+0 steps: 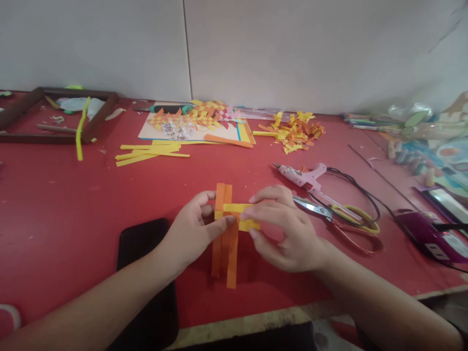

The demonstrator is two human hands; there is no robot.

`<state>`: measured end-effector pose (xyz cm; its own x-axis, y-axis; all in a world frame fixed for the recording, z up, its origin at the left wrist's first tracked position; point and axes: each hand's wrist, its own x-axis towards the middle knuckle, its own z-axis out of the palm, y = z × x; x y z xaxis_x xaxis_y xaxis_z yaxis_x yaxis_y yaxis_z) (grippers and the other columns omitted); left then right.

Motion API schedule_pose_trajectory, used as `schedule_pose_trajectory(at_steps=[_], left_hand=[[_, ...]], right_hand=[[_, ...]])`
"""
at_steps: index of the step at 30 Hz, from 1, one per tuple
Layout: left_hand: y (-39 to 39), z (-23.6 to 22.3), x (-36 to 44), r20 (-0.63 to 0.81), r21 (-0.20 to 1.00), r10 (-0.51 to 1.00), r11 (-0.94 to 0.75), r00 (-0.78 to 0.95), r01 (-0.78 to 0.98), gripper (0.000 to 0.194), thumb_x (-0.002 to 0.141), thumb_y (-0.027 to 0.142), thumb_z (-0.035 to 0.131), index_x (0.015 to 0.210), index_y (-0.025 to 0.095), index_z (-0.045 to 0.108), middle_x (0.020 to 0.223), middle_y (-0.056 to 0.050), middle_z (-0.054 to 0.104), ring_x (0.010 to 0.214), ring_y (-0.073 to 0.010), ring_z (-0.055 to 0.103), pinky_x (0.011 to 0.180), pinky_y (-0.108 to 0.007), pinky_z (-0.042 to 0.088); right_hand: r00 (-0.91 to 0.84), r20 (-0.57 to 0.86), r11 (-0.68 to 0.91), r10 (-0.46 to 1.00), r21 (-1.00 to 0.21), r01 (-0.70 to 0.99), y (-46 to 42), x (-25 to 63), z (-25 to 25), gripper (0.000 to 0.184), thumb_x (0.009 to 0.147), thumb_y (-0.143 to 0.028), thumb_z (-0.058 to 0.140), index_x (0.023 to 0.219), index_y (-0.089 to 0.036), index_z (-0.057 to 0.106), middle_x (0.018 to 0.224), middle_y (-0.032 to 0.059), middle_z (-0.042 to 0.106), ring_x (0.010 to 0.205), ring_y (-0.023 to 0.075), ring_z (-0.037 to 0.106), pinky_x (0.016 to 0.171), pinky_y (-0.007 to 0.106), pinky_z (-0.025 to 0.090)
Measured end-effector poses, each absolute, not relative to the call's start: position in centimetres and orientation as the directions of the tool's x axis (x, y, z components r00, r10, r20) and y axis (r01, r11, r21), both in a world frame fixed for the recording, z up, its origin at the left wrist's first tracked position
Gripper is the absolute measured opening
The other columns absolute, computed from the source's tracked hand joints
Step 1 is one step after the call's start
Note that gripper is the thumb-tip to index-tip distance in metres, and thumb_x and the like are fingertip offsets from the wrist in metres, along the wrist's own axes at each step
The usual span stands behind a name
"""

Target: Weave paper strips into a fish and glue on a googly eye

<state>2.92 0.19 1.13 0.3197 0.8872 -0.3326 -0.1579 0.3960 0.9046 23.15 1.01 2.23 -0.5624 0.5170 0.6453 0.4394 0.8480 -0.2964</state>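
Orange paper strips [232, 258] run up and down between my hands, crossed by yellow paper strips [234, 208] that point to the right. Where they cross, they look interlaced. My left hand [199, 224] is closed on the crossing, its thumb pressed on the front and its fingers behind. At the other side, my right hand [285, 229] pinches the yellow strips' right ends between thumb and fingers. The orange strips' lower ends hang free over the red table [146, 190]. Parts of the strips are hidden by my fingers.
A black phone [146, 312] lies under my left forearm. Scissors [329, 217] and a pink glue gun [302, 176] with its cord are at the right. Loose yellow strips [146, 154], a pile of paper scraps [296, 131] and a brown frame [40, 139] sit farther back.
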Motion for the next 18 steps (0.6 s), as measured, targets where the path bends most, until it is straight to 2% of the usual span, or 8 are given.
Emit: schedule_pose_trajectory(at_steps=[2,4,6,8,10,14,18], left_hand=[[0.2,1.1,2.9,-0.338,0.909,0.893,0.392,0.298,-0.145,0.044,0.08,0.03,0.076,0.117,0.017,0.054,0.104,-0.009,0.076,0.095,-0.0208,0.073,0.084,-0.031,0.056],[0.1,1.0,2.9,-0.351,0.909,0.896,0.396,0.272,-0.133,0.045,0.08,0.03,0.076,0.117,0.017,0.053,0.106,-0.009,0.076,0.096,-0.0206,0.073,0.086,-0.032,0.056],[0.1,1.0,2.8,-0.362,0.906,0.897,0.403,0.255,-0.132,0.047,0.079,0.03,0.076,0.118,0.017,0.053,0.106,-0.009,0.076,0.096,-0.0212,0.073,0.085,-0.032,0.056],[0.0,1.0,2.8,-0.355,0.906,0.898,0.399,0.259,-0.141,0.047,0.08,0.031,0.076,0.118,0.018,0.053,0.107,-0.009,0.076,0.096,-0.0222,0.073,0.083,-0.033,0.057],[0.0,1.0,2.8,-0.341,0.91,0.899,0.389,0.276,-0.142,0.045,0.081,0.031,0.075,0.118,0.018,0.053,0.107,-0.009,0.076,0.096,-0.0225,0.074,0.081,-0.032,0.058],[-0.1,1.0,2.7,-0.34,0.917,0.9,0.382,0.273,-0.117,0.045,0.081,0.03,0.074,0.119,0.019,0.054,0.104,-0.007,0.077,0.092,-0.0219,0.075,0.079,-0.031,0.058],[-0.1,1.0,2.7,-0.341,0.922,0.909,0.373,0.241,-0.102,0.048,0.081,0.033,0.075,0.121,0.019,0.053,0.1,-0.007,0.078,0.09,-0.0223,0.075,0.078,-0.032,0.058]], right_hand=[[-0.503,0.647,0.794,0.573,-0.286,0.536,1.9,24.9,3.1,0.044,0.078,-0.008,0.059,0.118,-0.027,0.056,0.096,0.0034,0.071,0.095,0.0242,0.064,0.085,0.043,0.05],[-0.366,0.639,0.641,0.676,-0.266,0.72,3.4,27.9,3.8,0.032,0.08,-0.007,0.058,0.105,-0.027,0.061,0.096,0.0044,0.07,0.093,0.0235,0.065,0.083,0.041,0.05],[-0.235,0.506,0.402,0.83,-0.25,0.881,5.2,31.8,3.9,0.023,0.078,-0.009,0.059,0.094,-0.024,0.065,0.096,0.0069,0.071,0.093,0.0252,0.065,0.08,0.041,0.048],[-0.174,0.284,0.24,0.943,-0.22,0.945,7.0,35.6,3.3,0.034,0.076,-0.005,0.055,0.104,-0.02,0.066,0.104,0.0119,0.071,0.095,0.0263,0.065,0.081,0.043,0.046],[-0.201,0.212,0.249,0.956,-0.23,0.941,8.5,38.5,2.2,0.041,0.069,0.001,0.055,0.103,-0.016,0.069,0.105,0.0157,0.072,0.095,0.0284,0.066,0.08,0.043,0.046],[-0.309,0.142,0.337,0.941,-0.269,0.902,10.1,40.3,0.9,0.04,0.065,0.002,0.063,0.095,-0.021,0.075,0.101,0.0117,0.076,0.091,0.0275,0.067,0.079,0.04,0.046],[-0.317,0.216,0.37,0.924,-0.289,0.883,9.8,39.2,1.3,0.039,0.065,0.0,0.064,0.094,-0.024,0.074,0.092,0.0087,0.075,0.086,0.0251,0.065,0.083,0.043,0.044]])
